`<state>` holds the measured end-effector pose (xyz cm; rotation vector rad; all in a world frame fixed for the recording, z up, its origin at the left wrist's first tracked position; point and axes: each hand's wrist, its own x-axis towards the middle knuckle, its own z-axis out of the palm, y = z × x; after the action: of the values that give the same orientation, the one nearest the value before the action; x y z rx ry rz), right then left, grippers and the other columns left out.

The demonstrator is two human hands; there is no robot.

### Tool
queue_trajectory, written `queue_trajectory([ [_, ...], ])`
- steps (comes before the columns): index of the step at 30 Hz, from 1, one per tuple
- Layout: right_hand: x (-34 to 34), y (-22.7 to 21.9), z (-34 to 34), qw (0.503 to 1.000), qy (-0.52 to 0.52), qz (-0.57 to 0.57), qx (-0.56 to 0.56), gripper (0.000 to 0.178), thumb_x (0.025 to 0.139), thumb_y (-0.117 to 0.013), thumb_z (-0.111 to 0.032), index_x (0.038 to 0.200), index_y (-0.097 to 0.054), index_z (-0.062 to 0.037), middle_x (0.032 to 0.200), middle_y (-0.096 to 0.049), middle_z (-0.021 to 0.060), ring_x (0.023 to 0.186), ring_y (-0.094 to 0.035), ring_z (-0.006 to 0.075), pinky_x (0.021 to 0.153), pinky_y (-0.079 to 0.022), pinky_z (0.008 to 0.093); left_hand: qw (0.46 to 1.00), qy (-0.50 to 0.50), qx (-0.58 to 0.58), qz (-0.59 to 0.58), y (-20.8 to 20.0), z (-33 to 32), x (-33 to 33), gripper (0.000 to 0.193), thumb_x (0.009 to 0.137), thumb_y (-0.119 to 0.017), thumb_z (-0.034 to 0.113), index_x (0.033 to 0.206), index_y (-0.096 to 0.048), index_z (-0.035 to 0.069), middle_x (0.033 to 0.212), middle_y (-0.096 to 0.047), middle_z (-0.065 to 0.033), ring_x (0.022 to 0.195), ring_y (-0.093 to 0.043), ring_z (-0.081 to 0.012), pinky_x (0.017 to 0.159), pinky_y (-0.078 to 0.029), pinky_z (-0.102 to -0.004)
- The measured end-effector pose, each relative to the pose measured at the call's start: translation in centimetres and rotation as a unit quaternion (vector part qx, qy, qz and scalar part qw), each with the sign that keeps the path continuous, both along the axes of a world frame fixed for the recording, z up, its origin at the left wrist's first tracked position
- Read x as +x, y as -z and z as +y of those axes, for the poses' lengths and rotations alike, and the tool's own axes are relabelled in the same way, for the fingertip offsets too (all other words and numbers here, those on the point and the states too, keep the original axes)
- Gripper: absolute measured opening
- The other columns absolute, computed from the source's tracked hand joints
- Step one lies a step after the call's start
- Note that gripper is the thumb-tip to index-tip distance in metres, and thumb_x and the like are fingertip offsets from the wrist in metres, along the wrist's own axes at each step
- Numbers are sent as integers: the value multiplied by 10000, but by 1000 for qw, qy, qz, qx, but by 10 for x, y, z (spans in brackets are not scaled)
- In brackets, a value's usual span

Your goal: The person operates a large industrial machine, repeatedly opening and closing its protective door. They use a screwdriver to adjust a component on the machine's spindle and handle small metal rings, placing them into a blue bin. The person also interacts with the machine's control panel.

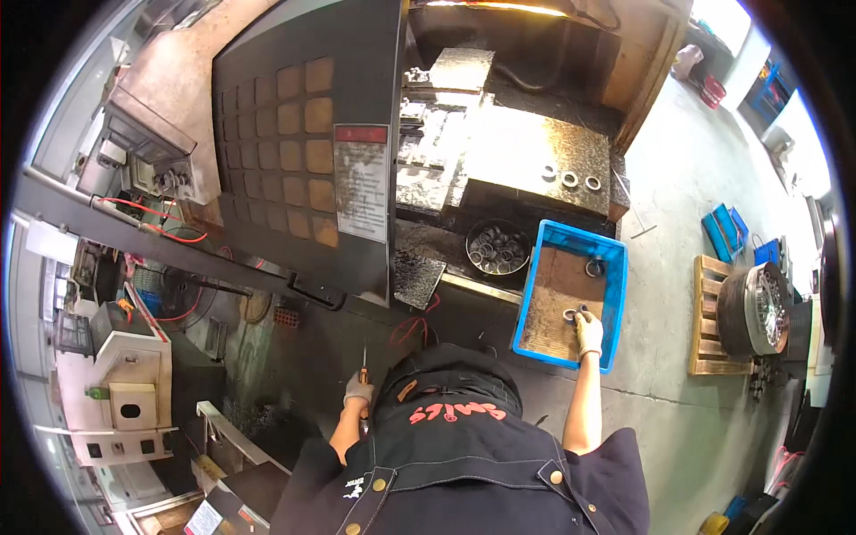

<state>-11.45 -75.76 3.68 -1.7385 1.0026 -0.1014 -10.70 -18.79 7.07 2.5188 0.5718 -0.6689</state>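
Observation:
My right hand (588, 333), in a pale glove, reaches into a blue plastic bin (622, 308) with a brown, dirty bottom. Its fingers are closed on a small metal ring (571, 315); a darker piece also shows at the fingertips. Another ring (595, 267) lies near the bin's far right corner. Low on the left, beside my body, my gloved left hand (358, 389) is wrapped round a tool with an orange handle (363, 377) and a thin shaft pointing away from me. The tool's exact kind is unclear.
Several rings fill a round dark pan (469, 252) left of the bin. Three rings sit on the machine's wet metal ledge (535, 143). A large machine door (276, 143) stands at the left. A wooden pallet (707, 330) bears a drum (749, 308) at the right. Red hose (412, 332) lies on the floor.

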Motion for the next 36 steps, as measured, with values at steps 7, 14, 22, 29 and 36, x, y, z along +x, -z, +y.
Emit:
queue_trajectory([
  [7, 19, -33, 8, 947, 123, -166, 245, 191, 832, -566, -207, 954, -572, -59, 810, -577, 10, 706, -546, 101, 620, -464, 238, 999, -35, -19, -4, 38, 45, -22, 486, 664, -580, 186, 1108, -496, 8, 1065, -548, -232, 1027, -507, -370, 846, -420, -402],
  [14, 34, -10, 52, 830, 226, -371, 349, 254, 844, -495, -192, 1091, -511, -133, 1052, -519, 1, 1064, -447, 179, 879, -389, 360, 997, -33, -42, 56, 7, 57, 9, 484, 680, -541, 148, 1144, -475, 28, 1115, -531, -210, 1068, -483, -364, 866, -415, -388],
  [22, 92, -119, 200, 762, -33, -321, 561, 304, 856, -483, -423, 778, -584, -147, 822, -638, 48, 794, -575, 162, 597, -465, 276, 992, -49, -103, 46, 23, 147, 40, 487, 687, -549, 140, 1156, -475, 28, 1124, -525, -215, 1071, -481, -362, 876, -410, -393],
  [29, 156, -188, 346, 803, -16, -385, 454, 341, 875, -455, -236, 1161, -516, -62, 1110, -576, 53, 983, -561, 213, 864, -436, 322, 991, -81, -98, 37, 59, 245, 38, 466, 681, -567, 162, 1128, -490, 55, 1096, -539, -217, 1034, -505, -366, 835, -426, -403],
  [36, 155, -204, 374, 927, 56, -227, 294, 438, 807, -479, -386, 1156, -524, -123, 1083, -575, 66, 936, -571, 246, 799, -463, 382, 986, -75, -76, 128, 76, 302, 26, 458, 737, -508, 234, 1170, -477, 88, 1057, -569, -189, 1002, -542, -338, 813, -430, -404],
])
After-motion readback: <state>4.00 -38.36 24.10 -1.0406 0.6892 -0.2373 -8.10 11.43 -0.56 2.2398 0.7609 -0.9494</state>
